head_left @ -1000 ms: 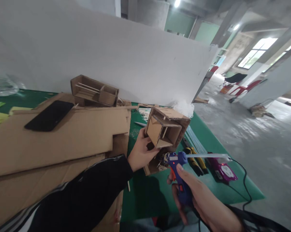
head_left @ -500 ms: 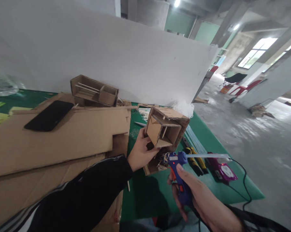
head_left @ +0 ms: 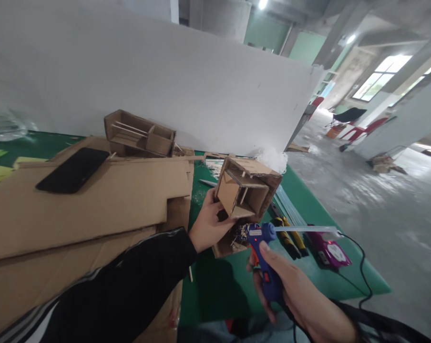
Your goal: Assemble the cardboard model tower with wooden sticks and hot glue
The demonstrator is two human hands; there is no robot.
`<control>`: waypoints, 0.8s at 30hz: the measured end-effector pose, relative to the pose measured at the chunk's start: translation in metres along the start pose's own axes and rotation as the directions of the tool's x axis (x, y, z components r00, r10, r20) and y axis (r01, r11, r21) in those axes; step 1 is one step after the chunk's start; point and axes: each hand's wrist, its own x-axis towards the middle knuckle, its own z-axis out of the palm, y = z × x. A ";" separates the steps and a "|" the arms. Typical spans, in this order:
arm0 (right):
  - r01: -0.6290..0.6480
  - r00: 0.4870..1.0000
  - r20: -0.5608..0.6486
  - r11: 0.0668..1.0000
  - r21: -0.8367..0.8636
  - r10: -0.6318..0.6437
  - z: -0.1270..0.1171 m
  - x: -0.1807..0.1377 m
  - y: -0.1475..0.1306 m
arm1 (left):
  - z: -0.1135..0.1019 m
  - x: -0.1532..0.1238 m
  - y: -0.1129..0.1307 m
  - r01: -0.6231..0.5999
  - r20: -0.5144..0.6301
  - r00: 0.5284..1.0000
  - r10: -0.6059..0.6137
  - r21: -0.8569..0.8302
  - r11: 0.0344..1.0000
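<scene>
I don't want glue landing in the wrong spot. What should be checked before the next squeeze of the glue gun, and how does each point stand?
1. Left hand grips the cardboard model: ok.
2. Right hand holds the glue gun, finger at the trigger: ok.
3. Glue stick loaded at the back: ok.
4. Nozzle touching a joint: cannot tell, the tip is hidden among scraps.
5. Cord free of the work: ok.
6. Phone away from the nozzle: ok.

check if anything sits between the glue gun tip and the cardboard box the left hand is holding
Nothing visible does. The glue gun in the right hand has its tip right at the lower edge of the cardboard box, held by the left hand.
</scene>
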 end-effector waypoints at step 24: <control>0.026 1.000 0.010 0.994 -0.109 -0.025 -0.008 0.002 0.012 | -0.001 0.001 0.003 0.002 -0.005 1.000 -0.002 0.014 1.000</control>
